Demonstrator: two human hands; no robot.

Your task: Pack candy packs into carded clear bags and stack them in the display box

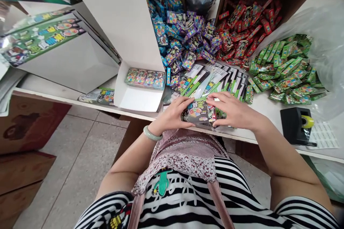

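Note:
At the table's front edge, both hands grip a small dark printed candy packet from its two sides. My left hand pinches its left end, thumb along the top. On the other end, the fingers and thumb of my right hand are closed. Just beyond them lies a fanned pile of flat printed plastic bags. Left of my left hand stands an open white carton, its lid raised, with a row of small wrapped packs along its back.
Loose small boxes lie in heaps: blue, purple, red and green. A black tape dispenser sits at the right beside a label sheet. Folded printed cartons lean at the left; cardboard boxes stand on the floor.

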